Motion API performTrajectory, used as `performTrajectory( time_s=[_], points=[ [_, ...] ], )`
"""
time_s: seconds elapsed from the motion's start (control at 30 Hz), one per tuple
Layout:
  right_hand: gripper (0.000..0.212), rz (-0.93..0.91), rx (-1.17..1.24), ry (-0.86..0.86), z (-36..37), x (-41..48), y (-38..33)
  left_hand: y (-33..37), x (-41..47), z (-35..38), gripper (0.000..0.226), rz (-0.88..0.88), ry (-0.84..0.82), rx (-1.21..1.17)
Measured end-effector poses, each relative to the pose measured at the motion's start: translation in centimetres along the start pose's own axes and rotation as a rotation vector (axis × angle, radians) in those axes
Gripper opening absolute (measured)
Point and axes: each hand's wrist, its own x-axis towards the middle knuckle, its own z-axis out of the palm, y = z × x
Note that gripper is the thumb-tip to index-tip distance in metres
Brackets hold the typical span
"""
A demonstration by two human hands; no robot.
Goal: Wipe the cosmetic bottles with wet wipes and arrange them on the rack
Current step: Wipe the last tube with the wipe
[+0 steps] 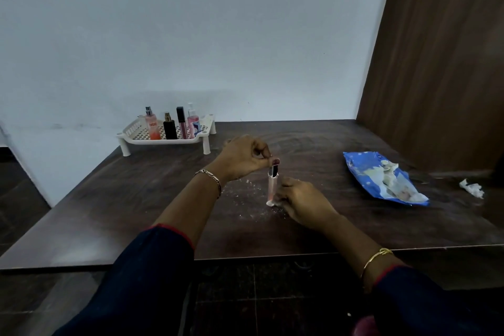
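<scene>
A slim lip-gloss tube (272,185) with a black cap and pinkish body stands upright at the middle of the dark table. My left hand (241,158) pinches its cap from above. My right hand (302,200) presses a small white wet wipe (270,203) against the tube's base. The white slotted rack (133,135) stands at the back left. Several bottles stand on it: a peach spray bottle (152,125), a black bottle (169,128), a black-capped gloss tube (181,123) and a pink pump bottle (193,122).
A blue wet-wipe pack (360,172), torn open with wipes showing, lies to the right. A crumpled used wipe (471,188) sits near the right edge. White crumbs dot the table (136,199) around the tube. A brown wooden panel (441,63) rises on the right.
</scene>
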Motion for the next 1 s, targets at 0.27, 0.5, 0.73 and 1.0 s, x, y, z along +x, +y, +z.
performTrajectory(
  time_s=[0.27, 0.5, 0.73, 1.0],
  points=[
    [0.008, 0.004, -0.052, 0.191, -2.0, 0.7, -0.1, 0.0, -0.2, -0.5, 0.012, 0.0, -0.056, -0.125],
    [0.01, 0.004, -0.04, 0.43, -3.5, 2.1, -0.7, -0.6, 0.1, -0.6, 0.019, -0.031, -0.062, -0.127],
    [0.018, -0.107, -0.092, 0.331, -2.0, 1.0, -1.2, -0.5, -0.5, 0.0, 0.044, -0.042, 0.002, -0.198],
    [0.014, -0.125, -0.161, -0.05, 0.3, -0.3, -0.1, -0.2, -0.7, 0.4, 0.022, -0.046, 0.018, -0.19]
  ],
)
